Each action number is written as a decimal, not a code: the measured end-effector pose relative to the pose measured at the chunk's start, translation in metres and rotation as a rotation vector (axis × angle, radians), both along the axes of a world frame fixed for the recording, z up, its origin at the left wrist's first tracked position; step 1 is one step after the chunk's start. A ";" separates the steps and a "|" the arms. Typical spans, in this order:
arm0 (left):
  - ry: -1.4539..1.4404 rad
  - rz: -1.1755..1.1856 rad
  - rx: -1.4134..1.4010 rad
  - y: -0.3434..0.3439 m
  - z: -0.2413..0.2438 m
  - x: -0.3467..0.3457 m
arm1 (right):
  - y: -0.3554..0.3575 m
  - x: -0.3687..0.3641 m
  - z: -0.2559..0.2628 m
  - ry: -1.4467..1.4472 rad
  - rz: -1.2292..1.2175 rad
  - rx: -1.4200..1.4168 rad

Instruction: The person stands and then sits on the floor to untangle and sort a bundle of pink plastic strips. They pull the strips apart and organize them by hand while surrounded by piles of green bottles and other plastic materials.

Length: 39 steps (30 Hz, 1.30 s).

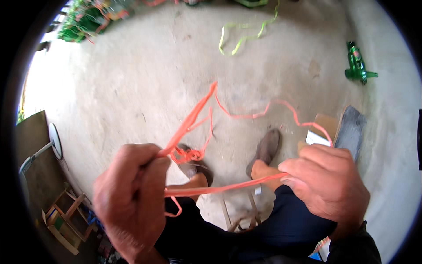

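My left hand (pixel 132 194) grips a length of pinkish-orange plastic twine (pixel 194 114) between thumb and fingers. One strand stretches across to my right hand (pixel 326 184), whose thumb and forefinger pinch it. Another part rises from the left hand to a point in front, and a thin strand curves from there over to the right hand. A loose tangle of the same twine (pixel 188 155) hangs beside the left hand, above one of my shoes. A short loop dangles under the left hand. Part of the twine is hidden inside my fingers.
Green bottles (pixel 357 64) lie by the right wall. Yellow-green strapping (pixel 244 38) lies on the concrete floor (pixel 148 82). Green and red material (pixel 85 24) is heaped at top left. A grey slab (pixel 351 130) and cardboard (pixel 323 123) are at right, a wooden frame (pixel 67 214) at lower left.
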State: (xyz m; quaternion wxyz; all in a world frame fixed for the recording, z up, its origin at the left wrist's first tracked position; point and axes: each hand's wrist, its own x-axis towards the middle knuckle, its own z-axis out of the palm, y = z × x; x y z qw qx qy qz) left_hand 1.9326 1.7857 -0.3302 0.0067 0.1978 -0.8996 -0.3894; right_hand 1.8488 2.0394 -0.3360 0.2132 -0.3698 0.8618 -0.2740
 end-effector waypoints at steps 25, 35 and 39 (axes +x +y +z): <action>0.122 -0.162 0.200 0.035 0.010 0.046 | 0.062 0.048 0.003 -0.125 0.029 0.071; 0.119 -0.185 0.172 0.035 0.007 0.045 | 0.055 0.043 -0.004 -0.166 0.018 0.116; 0.123 -0.183 0.168 0.033 0.005 0.047 | 0.055 0.043 0.000 -0.172 -0.002 0.139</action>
